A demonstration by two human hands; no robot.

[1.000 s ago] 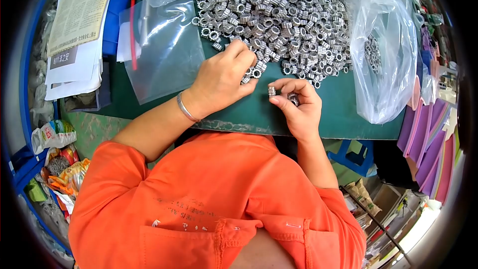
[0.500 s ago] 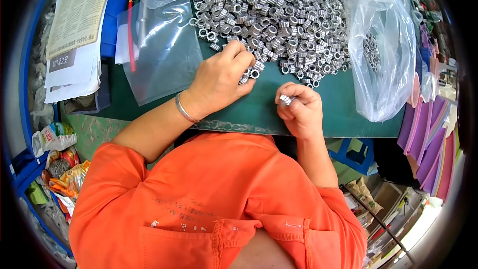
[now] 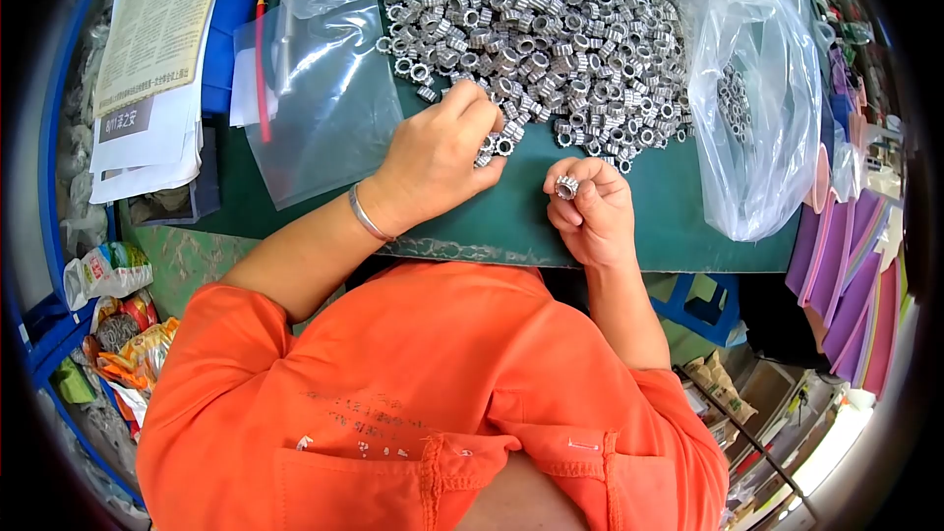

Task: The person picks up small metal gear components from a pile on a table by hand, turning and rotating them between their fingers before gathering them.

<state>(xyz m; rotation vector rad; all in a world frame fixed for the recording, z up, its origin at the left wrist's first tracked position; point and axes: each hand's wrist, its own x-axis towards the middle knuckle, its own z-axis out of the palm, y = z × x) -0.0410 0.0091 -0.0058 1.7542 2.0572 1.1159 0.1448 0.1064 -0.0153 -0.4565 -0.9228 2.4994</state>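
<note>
Between the thumb and fingers of my right hand is a small toothed metal ring, its round hole facing up toward me. My left hand, with a silver bracelet on the wrist, is curled at the near edge of a large pile of toothed metal rings. A few rings show between its thumb and bent fingers; the fingertips themselves are hidden. Both hands are over the green tabletop, the right one nearer its front edge.
A clear plastic bag with some rings inside lies right of the pile. Left of it are flat clear bags, a red pen and papers by a blue bin. A blue stool stands below the table.
The ring in my right hand has turned from showing its toothed side to showing its open hole, as the fingers shifted slightly. My left hand has stayed in place.
</note>
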